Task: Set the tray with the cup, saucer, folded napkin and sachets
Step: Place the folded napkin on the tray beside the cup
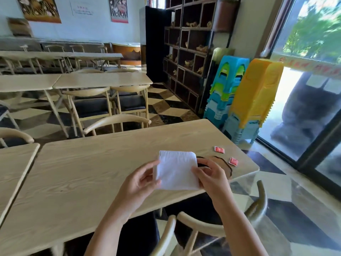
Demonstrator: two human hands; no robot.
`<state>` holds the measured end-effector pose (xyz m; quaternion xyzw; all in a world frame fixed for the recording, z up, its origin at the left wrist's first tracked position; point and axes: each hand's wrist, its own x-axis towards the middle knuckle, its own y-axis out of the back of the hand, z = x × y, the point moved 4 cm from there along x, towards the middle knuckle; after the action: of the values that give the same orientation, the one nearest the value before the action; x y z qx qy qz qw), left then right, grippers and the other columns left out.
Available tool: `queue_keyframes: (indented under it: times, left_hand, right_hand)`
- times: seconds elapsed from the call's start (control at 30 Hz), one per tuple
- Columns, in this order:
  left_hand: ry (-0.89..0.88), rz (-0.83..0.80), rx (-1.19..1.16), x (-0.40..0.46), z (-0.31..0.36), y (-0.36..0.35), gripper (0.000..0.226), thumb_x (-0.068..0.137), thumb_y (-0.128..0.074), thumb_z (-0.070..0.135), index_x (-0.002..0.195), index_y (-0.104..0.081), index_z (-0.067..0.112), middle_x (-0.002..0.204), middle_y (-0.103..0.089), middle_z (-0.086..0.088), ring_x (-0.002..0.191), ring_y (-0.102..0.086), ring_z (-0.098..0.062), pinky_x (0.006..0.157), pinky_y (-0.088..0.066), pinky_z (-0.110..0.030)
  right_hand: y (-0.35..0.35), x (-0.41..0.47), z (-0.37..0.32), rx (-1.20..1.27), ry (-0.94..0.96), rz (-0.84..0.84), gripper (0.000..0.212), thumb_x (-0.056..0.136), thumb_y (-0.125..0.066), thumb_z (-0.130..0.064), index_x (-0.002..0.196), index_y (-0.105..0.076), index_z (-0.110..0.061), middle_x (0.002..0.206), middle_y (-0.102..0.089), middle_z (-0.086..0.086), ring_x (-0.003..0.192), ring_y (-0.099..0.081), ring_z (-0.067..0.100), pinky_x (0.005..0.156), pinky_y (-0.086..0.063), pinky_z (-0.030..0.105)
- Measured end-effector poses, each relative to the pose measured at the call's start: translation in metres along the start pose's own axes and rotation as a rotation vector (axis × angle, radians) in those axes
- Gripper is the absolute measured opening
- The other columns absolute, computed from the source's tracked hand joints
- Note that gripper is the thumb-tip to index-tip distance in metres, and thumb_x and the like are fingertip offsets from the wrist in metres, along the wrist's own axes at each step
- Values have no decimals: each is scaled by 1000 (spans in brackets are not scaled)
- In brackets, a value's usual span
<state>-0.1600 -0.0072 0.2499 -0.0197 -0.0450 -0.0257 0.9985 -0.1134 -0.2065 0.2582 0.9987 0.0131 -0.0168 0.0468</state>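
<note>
A white folded napkin is held up above the wooden table, pinched at its left edge by my left hand and at its right edge by my right hand. Behind the napkin and my right hand lies a brown tray, mostly hidden. Two red sachets lie on the table: one beyond the tray, the other at its right edge. No cup or saucer is in view.
A wooden chair stands below my arms at the table's near edge. Stacked blue and yellow plastic stools lean by the glass door at right. More tables and chairs fill the room behind.
</note>
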Motion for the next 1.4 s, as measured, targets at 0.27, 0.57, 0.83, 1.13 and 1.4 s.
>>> queue_keyframes:
  times: [0.27,0.57,0.83,1.13,1.4]
  left_hand:
    - [3,30,-79,-12,-1,-129,65,53,-83,35,114,-61,25,98,-72,19,94,-66,-3,72,-49,-9]
    - [23,36,84,21,-18,-182,46,77,-70,3,110,-62,33,99,-74,8,92,-67,-6,77,-49,-11]
    - [14,-27,128,103,-52,-217,46,79,-70,10,113,-57,39,99,-69,23,98,-64,0,75,-47,-9]
    - [-47,33,279,190,-104,-265,60,83,-54,-10,128,-45,28,118,-49,22,108,-52,11,86,-46,-10]
    - [49,176,490,245,-175,-281,61,85,-49,-9,138,-39,18,117,-49,6,109,-42,8,96,-31,-5]
  right_hand:
    - [127,-37,-7,-123,153,-31,44,83,-64,-3,104,-53,-40,87,-69,4,79,-67,13,69,-58,32]
    - [190,-16,19,-231,139,-8,53,79,-62,2,115,-57,-36,94,-68,-6,76,-65,3,71,-54,21]
    - [228,73,45,-409,103,83,56,78,-62,-7,104,-56,-57,100,-67,-13,79,-64,4,80,-55,33]
    - [263,165,80,-487,-32,71,58,80,-58,-1,108,-54,-51,93,-66,-13,81,-64,3,70,-54,26]
    - [264,246,136,-544,-84,-61,56,76,-60,0,112,-57,-42,115,-63,-11,82,-64,5,61,-49,14]
